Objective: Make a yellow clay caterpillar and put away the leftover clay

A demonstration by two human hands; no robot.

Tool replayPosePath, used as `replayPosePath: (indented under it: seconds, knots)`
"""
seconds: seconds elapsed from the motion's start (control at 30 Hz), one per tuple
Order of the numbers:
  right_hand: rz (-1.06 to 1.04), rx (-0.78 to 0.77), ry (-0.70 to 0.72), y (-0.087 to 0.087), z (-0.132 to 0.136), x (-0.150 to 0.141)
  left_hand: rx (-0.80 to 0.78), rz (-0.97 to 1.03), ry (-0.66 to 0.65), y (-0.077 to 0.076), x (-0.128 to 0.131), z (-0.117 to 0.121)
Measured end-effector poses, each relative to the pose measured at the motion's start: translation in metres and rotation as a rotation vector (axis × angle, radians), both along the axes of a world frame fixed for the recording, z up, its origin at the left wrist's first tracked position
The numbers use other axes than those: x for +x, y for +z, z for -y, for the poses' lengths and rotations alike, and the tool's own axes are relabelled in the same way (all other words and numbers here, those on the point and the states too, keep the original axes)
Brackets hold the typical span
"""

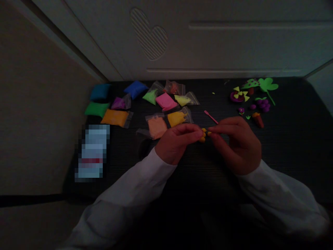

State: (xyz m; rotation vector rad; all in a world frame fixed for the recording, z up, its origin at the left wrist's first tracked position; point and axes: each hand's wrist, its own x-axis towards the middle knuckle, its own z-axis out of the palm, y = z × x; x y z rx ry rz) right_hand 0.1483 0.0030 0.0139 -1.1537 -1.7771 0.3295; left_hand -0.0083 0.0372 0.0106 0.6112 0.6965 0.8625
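The left hand [177,142] and the right hand [236,144] were both closed in a pinch, their fingertips meeting over a small piece of yellow clay [204,134]. Each hand gripped it from its own side, and the fingers partly hid it, so its exact shape could not be told. The clay was held just above the dark table [208,166], in front of the person's body. White sleeves [130,198] covered both forearms.

Just beyond the right hand's fingers lay a pink clay tool [210,117], slanting across the table. Further right stood small clay models: a bunch of purple grapes [262,104], a cone [257,119], a tiny flower [241,111], a green leaf shape [267,85] and a yellow bow on a purple dish [238,95].

Beyond the left hand, bags of clay were spread in a loose group. An orange bag [156,127] and a yellow bag [177,118] lay nearest, with a pink bag [166,101], a green bag [150,97] and a blue bag [135,89] behind them. A blurred card [92,152] lay at the table's left end. A white door [208,38] rose behind the table.
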Motion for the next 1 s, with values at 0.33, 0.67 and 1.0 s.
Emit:
replayPosePath:
  seconds: [0.33, 0.67, 1.0]
  knots:
    - [-0.029, -0.018, 0.007, -0.0012, -0.0012, 0.0015, 0.027, -0.016, 0.021, -0.0009, -0.0009, -0.0015]
    - [-0.029, -0.029, 0.025, 0.0001, -0.0003, 0.0024, 0.018, -0.043, 0.045, -0.0025, -0.0001, -0.0020]
    - [0.008, -0.014, 0.008, 0.0000, -0.0015, 0.0026, -0.068, -0.005, 0.020, -0.0042, -0.0012, -0.0027]
